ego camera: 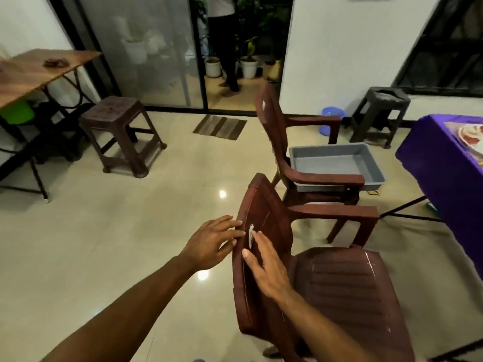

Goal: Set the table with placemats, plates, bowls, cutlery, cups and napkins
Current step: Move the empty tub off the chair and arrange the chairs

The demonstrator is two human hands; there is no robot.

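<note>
A brown moulded plastic chair [313,270] with a ribbed seat stands between the person and the bench [444,163], which is draped in purple cloth at the right edge. A second like chair [282,142] beyond it carries a grey rectangular plastic tray [337,163] on its seat. A brown plastic stool [120,131] stands on the glossy tiled floor at left, a dark stool [381,113] by the wall. On the bench a placemat [454,126] bears a partly visible plate [470,134]. The left hand [211,244] touches the near chair's back edge with straight fingers; the right hand [269,270] lies flat on the backrest, holding nothing.
</note>
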